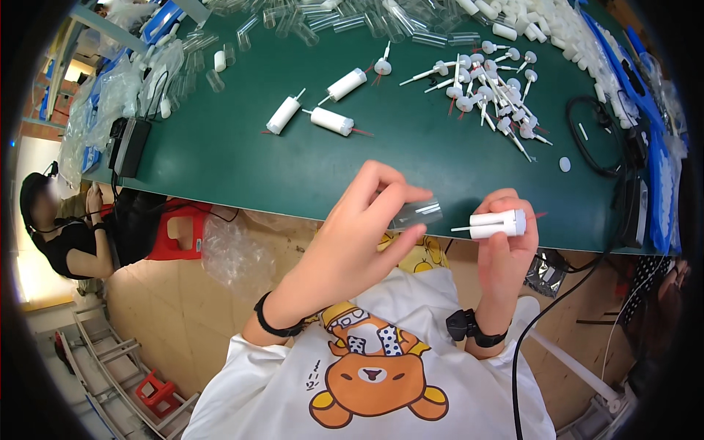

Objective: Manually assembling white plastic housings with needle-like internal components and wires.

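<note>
My left hand [374,213] grips a short clear plastic tube [422,211] between thumb and fingers, above the table's near edge. Just to its right, my right hand [507,220] holds a white slotted cylinder [493,224] with a thin white rod out of its left end and a red wire at its right. The tube and the cylinder are apart. Farther off on the green table [235,158] lie three similar white cylinders, one of them here [331,122]. A single white rod with a round grey-white disc [383,66] rests beside them.
A loose pile of white rods with discs [499,92] lies at the right. Clear tubes [352,20] and white cylinders line the far side. A black cable [579,139] and a small white disc [565,164] are at right. Another person [81,235] sits at far left.
</note>
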`<state>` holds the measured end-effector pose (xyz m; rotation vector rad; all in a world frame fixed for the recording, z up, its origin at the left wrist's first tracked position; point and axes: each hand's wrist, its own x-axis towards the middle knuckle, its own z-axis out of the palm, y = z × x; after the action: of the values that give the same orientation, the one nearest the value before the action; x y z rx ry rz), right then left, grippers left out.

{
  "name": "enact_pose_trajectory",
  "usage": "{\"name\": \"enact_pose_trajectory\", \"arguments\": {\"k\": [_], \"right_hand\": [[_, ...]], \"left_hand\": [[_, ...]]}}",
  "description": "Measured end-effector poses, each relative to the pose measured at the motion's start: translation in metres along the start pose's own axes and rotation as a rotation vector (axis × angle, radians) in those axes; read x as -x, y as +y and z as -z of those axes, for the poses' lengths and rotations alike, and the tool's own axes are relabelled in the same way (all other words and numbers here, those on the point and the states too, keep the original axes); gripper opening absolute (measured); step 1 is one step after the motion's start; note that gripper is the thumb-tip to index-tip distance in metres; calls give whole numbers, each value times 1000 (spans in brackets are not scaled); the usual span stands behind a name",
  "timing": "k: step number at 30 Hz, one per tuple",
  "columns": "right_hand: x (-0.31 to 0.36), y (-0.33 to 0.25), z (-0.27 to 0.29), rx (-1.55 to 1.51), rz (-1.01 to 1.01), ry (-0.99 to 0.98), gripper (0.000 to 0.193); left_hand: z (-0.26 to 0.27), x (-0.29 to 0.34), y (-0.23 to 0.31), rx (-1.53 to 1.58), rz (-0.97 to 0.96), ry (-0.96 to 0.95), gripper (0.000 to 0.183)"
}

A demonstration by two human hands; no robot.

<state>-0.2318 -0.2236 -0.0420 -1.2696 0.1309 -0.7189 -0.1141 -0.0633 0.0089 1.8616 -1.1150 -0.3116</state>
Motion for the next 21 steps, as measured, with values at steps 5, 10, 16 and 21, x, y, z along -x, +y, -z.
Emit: {"name": "enact_pose_trajectory", "arguments": {"k": [5, 10, 16, 21], "right_hand": [[6, -17, -16, 170, 67, -143, 34], [2, -23, -26, 266, 115, -354, 33], [5, -22, -25, 258, 106, -372, 31], [4, -23, -23, 252, 70, -416, 30]], "left_hand": [[5, 26, 2, 236, 7, -108, 35], [4, 36, 4, 313, 105, -162, 32], [-2, 42, 0, 513, 161, -187, 32], [0, 42, -1, 542, 183, -265, 31]]}}
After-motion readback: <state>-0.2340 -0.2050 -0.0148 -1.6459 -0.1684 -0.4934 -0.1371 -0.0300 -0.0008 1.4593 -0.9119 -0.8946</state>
